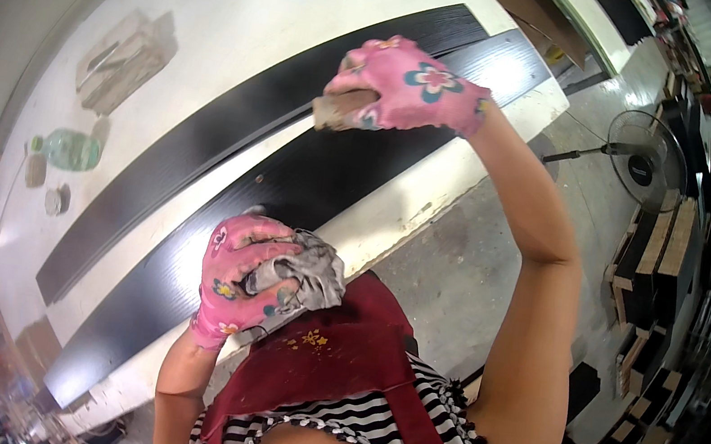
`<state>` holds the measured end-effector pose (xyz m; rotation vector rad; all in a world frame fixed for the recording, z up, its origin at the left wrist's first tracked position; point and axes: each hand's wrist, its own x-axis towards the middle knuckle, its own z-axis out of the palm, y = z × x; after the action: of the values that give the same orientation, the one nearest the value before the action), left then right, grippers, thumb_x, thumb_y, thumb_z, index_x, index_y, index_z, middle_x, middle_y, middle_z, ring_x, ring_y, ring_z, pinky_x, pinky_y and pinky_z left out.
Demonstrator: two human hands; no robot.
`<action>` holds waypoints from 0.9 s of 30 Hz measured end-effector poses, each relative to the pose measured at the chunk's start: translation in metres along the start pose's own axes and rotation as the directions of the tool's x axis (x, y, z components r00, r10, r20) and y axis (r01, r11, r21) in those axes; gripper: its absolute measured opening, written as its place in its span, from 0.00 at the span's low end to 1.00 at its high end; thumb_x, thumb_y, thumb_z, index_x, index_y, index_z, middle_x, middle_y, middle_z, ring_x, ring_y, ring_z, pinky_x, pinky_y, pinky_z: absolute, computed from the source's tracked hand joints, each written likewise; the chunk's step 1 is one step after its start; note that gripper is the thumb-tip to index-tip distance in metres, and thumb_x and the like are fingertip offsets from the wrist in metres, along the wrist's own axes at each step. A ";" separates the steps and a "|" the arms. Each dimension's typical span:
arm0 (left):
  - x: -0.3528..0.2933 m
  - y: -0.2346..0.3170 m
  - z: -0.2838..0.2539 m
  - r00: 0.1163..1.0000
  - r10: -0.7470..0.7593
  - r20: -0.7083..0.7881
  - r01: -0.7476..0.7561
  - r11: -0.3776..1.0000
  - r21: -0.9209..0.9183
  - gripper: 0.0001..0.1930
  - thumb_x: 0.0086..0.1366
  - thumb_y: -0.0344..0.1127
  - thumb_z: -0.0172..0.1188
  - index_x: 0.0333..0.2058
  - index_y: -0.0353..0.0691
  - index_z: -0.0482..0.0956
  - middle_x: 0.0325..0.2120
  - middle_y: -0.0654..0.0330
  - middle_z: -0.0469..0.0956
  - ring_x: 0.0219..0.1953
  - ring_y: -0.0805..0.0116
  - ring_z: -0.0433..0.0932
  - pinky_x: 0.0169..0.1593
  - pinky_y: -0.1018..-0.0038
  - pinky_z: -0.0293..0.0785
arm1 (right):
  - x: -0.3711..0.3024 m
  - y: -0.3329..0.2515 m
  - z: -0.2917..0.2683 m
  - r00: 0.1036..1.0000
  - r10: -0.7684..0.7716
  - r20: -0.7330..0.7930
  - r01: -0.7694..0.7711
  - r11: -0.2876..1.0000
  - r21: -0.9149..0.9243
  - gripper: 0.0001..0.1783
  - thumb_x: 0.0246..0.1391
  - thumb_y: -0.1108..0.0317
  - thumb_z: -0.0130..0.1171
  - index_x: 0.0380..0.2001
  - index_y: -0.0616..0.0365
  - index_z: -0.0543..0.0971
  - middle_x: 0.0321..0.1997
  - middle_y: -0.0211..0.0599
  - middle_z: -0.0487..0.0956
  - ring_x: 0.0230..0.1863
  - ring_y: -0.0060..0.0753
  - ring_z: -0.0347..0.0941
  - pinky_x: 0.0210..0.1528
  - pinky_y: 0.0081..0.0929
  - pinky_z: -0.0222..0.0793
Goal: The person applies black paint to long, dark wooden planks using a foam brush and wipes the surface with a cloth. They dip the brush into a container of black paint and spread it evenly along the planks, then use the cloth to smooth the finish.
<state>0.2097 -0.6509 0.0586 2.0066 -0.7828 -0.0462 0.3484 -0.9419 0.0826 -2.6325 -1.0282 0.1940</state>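
Observation:
Two long black wood-grained boards lie side by side on a white table (249,7): a far board (197,122) and a near board (317,171). Both my hands wear pink flowered gloves. Over the near board's front edge, my left hand (236,282) is closed on a crumpled grey rag (316,276). Farther right, above the boards, my right hand (410,89) grips a small beige block (331,113), worn at its edges. Whether the block touches the board I cannot tell. My fingers cover part of it.
On the table beyond the boards are a plastic-wrapped packet (123,67), a green clear bottle (70,150) and a small round tin (57,200). A standing fan (641,162) and stacked boards (666,243) stand on the floor at right.

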 end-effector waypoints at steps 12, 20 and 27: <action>-0.002 -0.008 0.021 0.997 -0.008 -0.082 0.013 0.998 0.061 0.19 0.40 0.43 0.70 0.34 0.43 0.84 0.40 0.61 0.79 0.44 0.57 0.73 0.51 0.60 0.67 | -0.081 0.102 -0.048 0.971 0.211 -0.115 -0.225 0.966 -0.127 0.23 0.44 0.60 0.58 0.48 0.47 0.78 0.43 0.38 0.75 0.50 0.46 0.70 0.54 0.40 0.63; -0.003 -0.007 0.024 0.992 -0.047 -0.116 0.057 0.995 0.082 0.21 0.42 0.49 0.69 0.32 0.43 0.85 0.39 0.61 0.79 0.44 0.57 0.73 0.53 0.57 0.66 | -0.145 0.221 -0.073 0.883 0.391 -0.260 -0.437 0.887 -0.150 0.22 0.45 0.64 0.59 0.47 0.47 0.80 0.40 0.41 0.76 0.45 0.46 0.73 0.49 0.36 0.69; -0.008 -0.010 0.025 0.987 -0.066 -0.146 0.085 0.988 0.129 0.22 0.45 0.54 0.66 0.29 0.39 0.83 0.35 0.56 0.80 0.43 0.54 0.74 0.51 0.58 0.67 | -0.198 0.268 -0.089 0.796 0.489 -0.356 -0.540 0.840 -0.056 0.20 0.48 0.65 0.57 0.47 0.53 0.79 0.41 0.42 0.76 0.45 0.44 0.74 0.50 0.32 0.68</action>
<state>0.1999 -0.6628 0.0348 2.1409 -0.6336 0.1071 0.3950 -1.2834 0.0807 -2.8954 -0.2003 -0.2185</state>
